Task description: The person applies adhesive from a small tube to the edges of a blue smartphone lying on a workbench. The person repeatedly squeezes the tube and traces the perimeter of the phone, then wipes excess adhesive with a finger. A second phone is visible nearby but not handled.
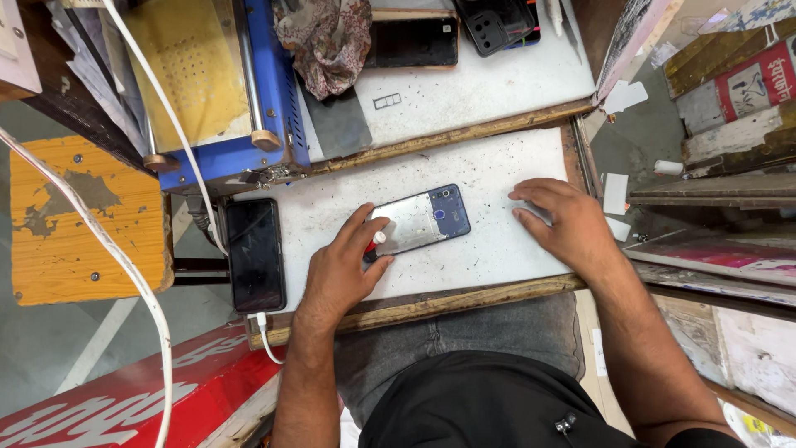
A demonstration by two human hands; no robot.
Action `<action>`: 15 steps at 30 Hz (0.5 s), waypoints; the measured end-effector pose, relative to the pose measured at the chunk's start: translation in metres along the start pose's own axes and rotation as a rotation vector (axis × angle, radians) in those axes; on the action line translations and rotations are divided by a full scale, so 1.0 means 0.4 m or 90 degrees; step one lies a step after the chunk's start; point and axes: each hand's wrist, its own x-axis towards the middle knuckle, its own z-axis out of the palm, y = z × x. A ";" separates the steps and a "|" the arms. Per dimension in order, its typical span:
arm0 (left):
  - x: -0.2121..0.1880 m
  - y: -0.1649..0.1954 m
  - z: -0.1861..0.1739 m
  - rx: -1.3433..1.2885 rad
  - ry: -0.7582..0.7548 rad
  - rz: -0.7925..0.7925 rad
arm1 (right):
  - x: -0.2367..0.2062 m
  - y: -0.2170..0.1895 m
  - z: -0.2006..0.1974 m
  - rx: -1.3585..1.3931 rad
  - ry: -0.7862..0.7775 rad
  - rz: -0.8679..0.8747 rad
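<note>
A blue phone is laid face down near the middle of the white work board, with its shiny back partly exposed. The lower end of the phone is touched by the left hand, whose fingers are closed around a small red and white object; what this object is cannot be told. The right hand is rested flat on the board, fingers relaxed, nothing grasped, a little apart from the phone. The work on the back seems to be only begun. 1 black phone is lying at the board's left edge, connected to a white cable.
</note>
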 end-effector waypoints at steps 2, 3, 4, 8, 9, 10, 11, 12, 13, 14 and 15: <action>0.006 -0.006 0.006 0.000 0.026 0.029 | 0.000 -0.005 0.013 -0.104 -0.032 0.003; 0.013 -0.010 0.011 0.011 0.068 0.061 | 0.005 -0.007 0.017 -0.157 -0.044 0.001; 0.019 -0.016 0.017 0.021 0.110 0.092 | 0.010 -0.011 0.020 -0.153 -0.042 0.015; 0.025 -0.046 0.040 -0.204 0.194 -0.029 | 0.019 -0.036 0.024 -0.196 -0.047 0.008; 0.025 -0.055 0.045 -0.223 0.235 -0.023 | 0.024 -0.042 0.022 -0.223 -0.050 -0.010; 0.022 -0.062 0.049 -0.243 0.276 -0.018 | 0.029 -0.047 0.019 -0.257 -0.066 -0.023; 0.017 -0.068 0.053 -0.257 0.303 -0.013 | 0.033 -0.051 0.015 -0.291 -0.083 -0.037; 0.010 -0.074 0.055 -0.270 0.331 -0.008 | 0.038 -0.056 0.013 -0.323 -0.100 -0.051; 0.006 -0.080 0.055 -0.282 0.360 -0.003 | 0.045 -0.060 0.013 -0.347 -0.102 -0.065; 0.004 -0.084 0.056 -0.303 0.376 -0.004 | 0.053 -0.063 0.012 -0.371 -0.104 -0.081; 0.003 -0.087 0.058 -0.323 0.392 -0.005 | 0.060 -0.066 0.013 -0.394 -0.105 -0.097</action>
